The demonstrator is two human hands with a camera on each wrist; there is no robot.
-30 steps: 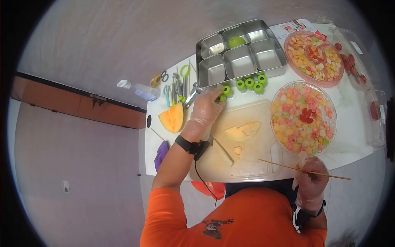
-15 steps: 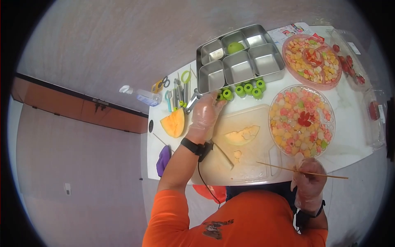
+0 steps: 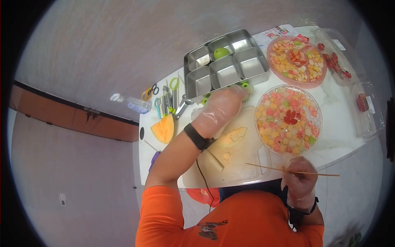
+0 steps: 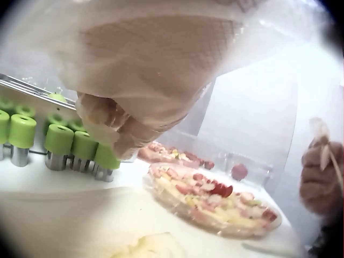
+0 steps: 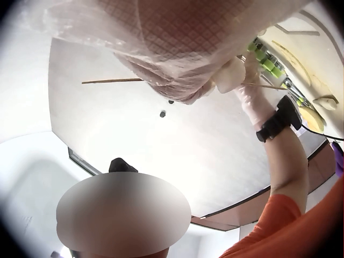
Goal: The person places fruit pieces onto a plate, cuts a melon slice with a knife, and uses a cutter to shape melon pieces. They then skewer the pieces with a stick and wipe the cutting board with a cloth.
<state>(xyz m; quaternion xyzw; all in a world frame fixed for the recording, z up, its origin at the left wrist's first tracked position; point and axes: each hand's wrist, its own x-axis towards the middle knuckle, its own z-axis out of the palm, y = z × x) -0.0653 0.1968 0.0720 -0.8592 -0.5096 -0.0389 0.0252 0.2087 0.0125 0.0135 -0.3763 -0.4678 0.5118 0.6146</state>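
My gloved left hand (image 3: pixel 222 109) reaches over the far edge of the white cutting board (image 3: pixel 242 175). In the left wrist view its bent fingers are at the rightmost green-topped cutter (image 4: pixel 107 157), pinching its cap, and the metal tube shows below. Several more green-topped cutters (image 4: pixel 58 141) stand beside it in front of the steel tray. My gloved right hand (image 3: pixel 300 181) grips a thin wooden skewer (image 3: pixel 263 166) at the table's near edge. On the board lie a cut melon slice (image 3: pixel 233 139), a small cut-out piece (image 3: pixel 226 156) and a pale-handled knife (image 3: pixel 214 160), partly hidden by the left arm.
A compartmented steel tray (image 3: pixel 263 76) stands at the back with a green fruit (image 3: pixel 221 52). Right of the board is a clear plate (image 3: pixel 319 123) of fruit pieces; behind it, a pink divided platter (image 3: pixel 270 68). Peeling tools (image 3: pixel 168 101) and a melon wedge (image 3: pixel 163 128) lie left.
My left hand has moved right along the row of cutters, from its left end to its right end. The right hand keeps hold of the skewer. The head view has shifted slightly.
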